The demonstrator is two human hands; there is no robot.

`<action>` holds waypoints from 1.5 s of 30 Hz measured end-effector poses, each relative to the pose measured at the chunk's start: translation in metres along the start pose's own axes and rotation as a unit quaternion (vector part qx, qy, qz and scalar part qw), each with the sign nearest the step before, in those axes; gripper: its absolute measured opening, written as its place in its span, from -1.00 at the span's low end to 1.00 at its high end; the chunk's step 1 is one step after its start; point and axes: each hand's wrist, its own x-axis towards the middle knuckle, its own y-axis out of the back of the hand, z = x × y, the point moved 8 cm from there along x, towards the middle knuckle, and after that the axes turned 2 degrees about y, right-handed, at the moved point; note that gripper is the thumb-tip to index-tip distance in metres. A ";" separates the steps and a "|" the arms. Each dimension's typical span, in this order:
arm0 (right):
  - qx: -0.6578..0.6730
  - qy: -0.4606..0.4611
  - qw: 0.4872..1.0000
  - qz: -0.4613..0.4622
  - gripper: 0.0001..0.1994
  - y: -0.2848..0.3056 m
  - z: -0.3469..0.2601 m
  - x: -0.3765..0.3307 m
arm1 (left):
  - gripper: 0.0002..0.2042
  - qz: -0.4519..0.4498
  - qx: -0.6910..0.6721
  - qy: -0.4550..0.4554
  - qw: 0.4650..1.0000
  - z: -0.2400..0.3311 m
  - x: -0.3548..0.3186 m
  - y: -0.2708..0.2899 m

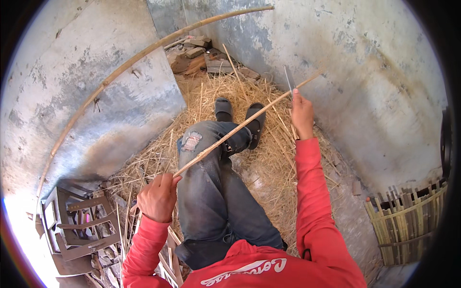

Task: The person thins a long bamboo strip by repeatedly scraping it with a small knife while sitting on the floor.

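Note:
A long, thin bamboo strip (228,135) slants across my legs, its near end low at the left and its far end high at the right. My left hand (157,197) is closed around the near end, above my thigh. Out to the right, my right hand (302,114) grips a knife (289,78) whose narrow blade points up and away. The blade lies against the strip close to its far end. The knife's handle is mostly hidden inside my fingers.
Straw-like shavings (269,177) cover the floor around my sandalled feet. A long bamboo pole (105,82) arches along the left wall. Broken bricks (196,52) are heaped in the far corner. A brown frame (81,225) stands at the left, a slatted bamboo basket (408,223) at the right.

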 end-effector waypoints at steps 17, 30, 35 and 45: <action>0.029 0.052 0.991 -0.119 -0.40 -0.025 -0.028 -0.068 | -0.73 -0.023 0.049 0.020 0.998 -0.001 -0.010 -0.006; 0.007 0.097 0.981 -0.168 -0.35 -0.051 -0.040 -0.072 | -0.80 0.002 0.091 0.003 0.996 0.008 -0.012 -0.005; -0.010 0.030 0.996 -0.088 -0.37 -0.015 -0.006 -0.017 | -0.81 -0.016 0.047 0.002 0.999 0.006 -0.009 -0.007; 0.132 0.097 0.962 -0.217 -0.44 -0.056 -0.097 -0.136 | -0.78 -0.011 0.041 0.024 0.999 0.005 -0.015 -0.011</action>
